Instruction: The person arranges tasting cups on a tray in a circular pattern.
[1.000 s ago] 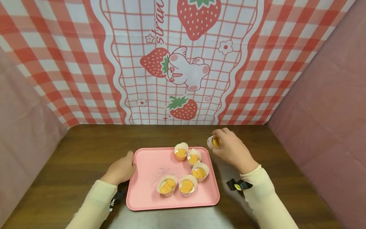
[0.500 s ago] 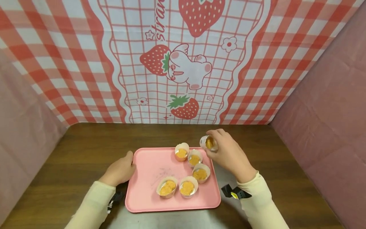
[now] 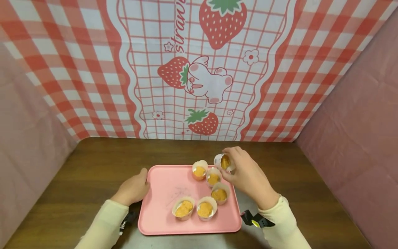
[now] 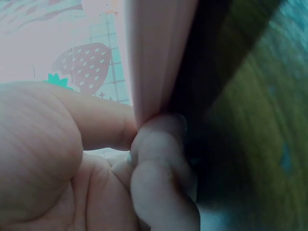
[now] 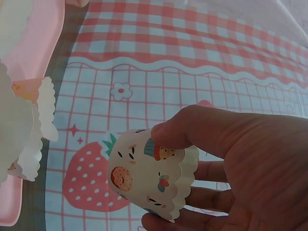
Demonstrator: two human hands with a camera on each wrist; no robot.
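Note:
My left hand [image 3: 132, 188] pinches the left rim of a pink tray [image 3: 161, 176], thumb on one side and fingers on the other in the left wrist view, where the tray edge [image 4: 151, 62] stands tall. My right hand [image 3: 247, 174] holds a small cupcake [image 3: 225, 162] in a paper cup over the tray's far right corner. That cup tilts, its orange-yellow cake visible from above. Printed doughnuts and a scalloped rim show on the paper cup [image 5: 137, 171] in the right wrist view. Several like cupcakes [image 3: 205, 210] stand in a curve on the tray's right half.
A brown wooden table [image 3: 102, 159] surrounds the tray. Behind it hangs a red-and-white checked cloth [image 3: 214, 83] printed with strawberries. Pink cloth walls [image 3: 348, 128] close off both sides. Faint dark marks [image 3: 180, 193] lie on the tray's middle.
My right hand has carried the cupcake leftward, from beside the tray to above its far right corner. My left hand keeps its grip on the rim, and the tray stays in place.

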